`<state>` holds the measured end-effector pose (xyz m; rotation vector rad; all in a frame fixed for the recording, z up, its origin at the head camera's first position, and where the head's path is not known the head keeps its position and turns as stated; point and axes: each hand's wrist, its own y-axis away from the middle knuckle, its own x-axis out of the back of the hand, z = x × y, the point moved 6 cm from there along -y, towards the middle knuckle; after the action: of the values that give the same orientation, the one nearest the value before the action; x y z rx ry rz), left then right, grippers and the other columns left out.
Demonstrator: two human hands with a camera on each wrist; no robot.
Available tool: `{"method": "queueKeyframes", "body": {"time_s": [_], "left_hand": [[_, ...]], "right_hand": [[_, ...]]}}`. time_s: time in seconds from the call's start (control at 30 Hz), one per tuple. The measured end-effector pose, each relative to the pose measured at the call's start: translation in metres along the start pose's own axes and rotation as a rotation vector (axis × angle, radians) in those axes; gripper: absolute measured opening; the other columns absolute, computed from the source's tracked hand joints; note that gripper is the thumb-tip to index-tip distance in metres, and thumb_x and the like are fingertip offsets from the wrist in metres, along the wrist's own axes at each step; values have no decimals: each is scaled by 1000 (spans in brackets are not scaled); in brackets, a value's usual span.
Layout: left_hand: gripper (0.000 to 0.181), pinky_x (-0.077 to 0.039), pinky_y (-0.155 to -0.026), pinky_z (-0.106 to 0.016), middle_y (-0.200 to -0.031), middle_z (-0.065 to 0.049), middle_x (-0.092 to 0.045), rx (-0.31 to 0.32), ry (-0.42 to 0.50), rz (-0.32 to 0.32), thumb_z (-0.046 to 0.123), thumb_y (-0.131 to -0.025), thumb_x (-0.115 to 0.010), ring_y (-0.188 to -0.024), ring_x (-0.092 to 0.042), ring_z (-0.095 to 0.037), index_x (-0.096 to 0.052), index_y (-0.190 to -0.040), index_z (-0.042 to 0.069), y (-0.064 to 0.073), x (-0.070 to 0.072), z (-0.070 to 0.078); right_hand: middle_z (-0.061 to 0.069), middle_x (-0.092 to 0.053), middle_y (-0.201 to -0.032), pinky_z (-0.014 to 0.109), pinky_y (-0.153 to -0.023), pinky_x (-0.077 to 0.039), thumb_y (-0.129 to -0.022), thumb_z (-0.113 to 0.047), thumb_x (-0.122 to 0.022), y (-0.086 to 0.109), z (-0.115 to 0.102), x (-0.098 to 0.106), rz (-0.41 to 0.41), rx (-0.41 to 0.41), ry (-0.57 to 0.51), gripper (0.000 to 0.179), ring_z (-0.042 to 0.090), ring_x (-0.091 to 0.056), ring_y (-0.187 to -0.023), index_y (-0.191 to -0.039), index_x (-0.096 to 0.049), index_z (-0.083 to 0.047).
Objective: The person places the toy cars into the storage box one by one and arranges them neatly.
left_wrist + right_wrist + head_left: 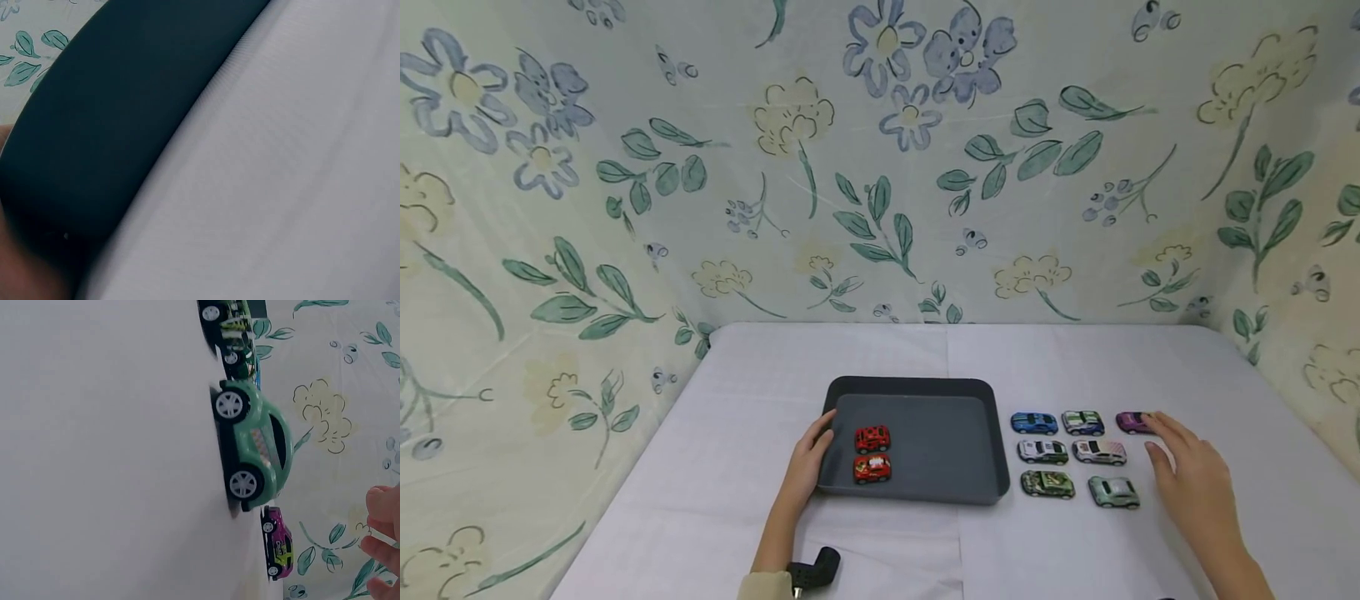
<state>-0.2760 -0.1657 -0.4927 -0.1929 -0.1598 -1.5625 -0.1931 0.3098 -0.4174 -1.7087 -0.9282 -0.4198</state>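
A dark grey tray [940,442] lies on the white-covered table, and two red toy cars [872,439] sit in its left part. My left hand [808,454] grips the tray's left rim; in the left wrist view the tray's dark outer wall [119,106] fills the upper left. On the right, my right hand [1198,479] reaches over the purple toy car [1131,422], its fingertips overlapping that car in the head view. The right wrist view shows the fingers [382,503] spread and holding nothing, apart from the purple car. A light green car [265,447] stands nearer that wrist.
Right of the tray stand more toy cars: a blue one [1034,423], a white-and-green one [1082,422], two whitish ones [1099,452] and a camouflage-green one [1047,484]. A black device [816,568] is at my left wrist. Floral cloth [880,208] hangs behind the table.
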Motion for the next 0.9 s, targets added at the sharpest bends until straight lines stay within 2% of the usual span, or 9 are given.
{"method": "queueKeyframes", "body": {"time_s": [0.3,0.6,0.8,0.9], "left_hand": [[39,-17,-112,-52,-145,-10,-36,3,5,7,23,-96,-43,-138,-24,-31,-45,-135,17,1,0,1],[39,-16,-112,-52,-146,-9,-35,19,13,-2,23,-96,-43,-138,-23,-30,-45,-135,18,1,1,0],[40,-16,-112,-53,-146,-14,-33,24,27,-20,18,-96,-43,-138,-22,-33,-43,-136,11,9,0,19],[41,-17,-112,-53,-145,-15,-33,25,11,-22,18,-96,-42,-138,-22,-34,-42,-136,9,15,-1,29]], "right_hand": [[31,-43,-128,64,-84,-34,-85,7,-51,-13,42,-21,-185,-88,38,39,53,-43,-105,-124,-48,4],[31,-24,-140,67,-96,-21,-86,7,-50,-20,72,-47,-348,-88,-25,48,55,-24,-123,-132,-38,4],[33,-18,-143,69,-100,-12,-90,4,-42,-21,92,-63,-487,-133,-50,44,52,-9,-132,-134,-35,4],[34,-21,-141,68,-100,-13,-92,2,-40,-20,97,-67,-529,-156,-53,42,52,-12,-131,-134,-35,4]]}}
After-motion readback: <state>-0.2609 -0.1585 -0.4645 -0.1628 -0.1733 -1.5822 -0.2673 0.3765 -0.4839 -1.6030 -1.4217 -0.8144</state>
